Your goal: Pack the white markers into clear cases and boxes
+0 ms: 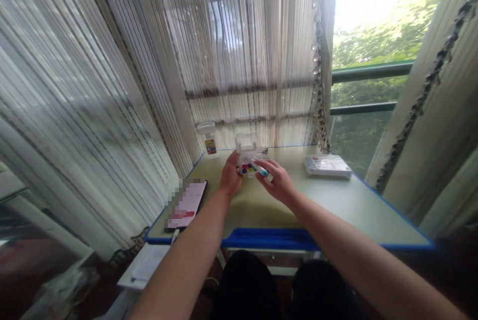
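Observation:
Near the far side of the desk, my left hand (231,174) is closed around the left side of a clear plastic case (247,144). The case's transparent lid stands raised at the back. Several coloured round ends, red, blue, yellow and green among them, show in its front part. Pinched in the fingers of my right hand (278,179) is a white marker (260,167) with a light blue end. It slants across the right front of the case; whether it touches the case I cannot tell.
The desk (354,215) has a blue rim. A phone (188,205) with a cable lies at its left, partly pixelated. A flat white stack (328,166) sits at the right. A small labelled package (210,145) is at the back left, before the string curtains (257,46).

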A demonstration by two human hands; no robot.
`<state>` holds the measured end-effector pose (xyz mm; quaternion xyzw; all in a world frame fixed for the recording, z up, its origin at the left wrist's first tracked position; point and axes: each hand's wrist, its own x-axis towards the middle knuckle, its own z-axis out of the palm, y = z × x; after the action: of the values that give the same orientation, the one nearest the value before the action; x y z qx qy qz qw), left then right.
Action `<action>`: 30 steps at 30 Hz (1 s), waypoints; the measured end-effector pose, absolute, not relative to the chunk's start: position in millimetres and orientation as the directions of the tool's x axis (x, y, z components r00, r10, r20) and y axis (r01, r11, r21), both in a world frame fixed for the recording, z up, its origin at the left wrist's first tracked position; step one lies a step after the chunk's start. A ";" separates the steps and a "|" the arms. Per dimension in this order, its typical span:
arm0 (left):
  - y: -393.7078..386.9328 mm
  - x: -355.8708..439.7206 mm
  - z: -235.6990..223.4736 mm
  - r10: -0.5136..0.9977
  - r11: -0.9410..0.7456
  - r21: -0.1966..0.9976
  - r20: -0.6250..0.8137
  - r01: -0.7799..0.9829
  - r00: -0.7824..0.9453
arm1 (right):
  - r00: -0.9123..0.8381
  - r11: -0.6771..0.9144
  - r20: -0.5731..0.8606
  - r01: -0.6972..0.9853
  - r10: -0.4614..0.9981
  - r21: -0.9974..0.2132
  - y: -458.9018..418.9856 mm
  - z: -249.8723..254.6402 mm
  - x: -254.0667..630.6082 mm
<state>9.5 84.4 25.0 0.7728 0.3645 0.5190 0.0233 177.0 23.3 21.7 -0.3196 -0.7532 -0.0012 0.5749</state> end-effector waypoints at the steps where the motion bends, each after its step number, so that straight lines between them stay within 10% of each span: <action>1: 84.1 9.3 25.0 0.588 -0.733 0.414 0.785 0.540 0.196 | -0.134 0.799 0.871 0.483 0.472 -0.359 23.5 21.4 176.9; 30: 89.2 11.2 19.2 0.620 -0.746 0.486 0.756 0.455 0.208 | -0.110 0.758 0.898 0.585 0.426 -0.288 31.0 15.2 180.1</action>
<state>11.2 89.2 19.2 0.7731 0.3479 0.5246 0.0785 180.1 31.0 15.2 -0.3408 -0.7416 -0.0696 0.5736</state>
